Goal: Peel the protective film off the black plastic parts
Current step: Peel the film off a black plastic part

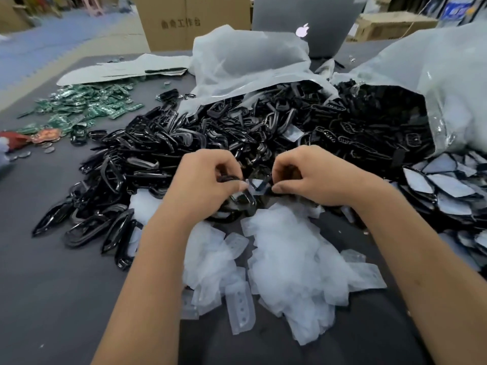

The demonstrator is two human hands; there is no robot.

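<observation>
Pinching black part (257, 187), long axis left-right.

Green circuit boards (87, 105), a laptop (305, 25) and perhaps coins (25, 154) lie about.

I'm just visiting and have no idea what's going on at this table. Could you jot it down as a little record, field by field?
Activity: a person is peeling protective film off a black plastic part
Left hand: fingers curled, gripping the part
Right hand: pinching it from the other side
Peeled film pile: whitish scraps heaped in front of the person
Black parts heap: behind the hands, spilling from a plastic bag
Film-covered parts: stacked at the right
Green circuit boards: far left
Laptop: at the table's back
</observation>
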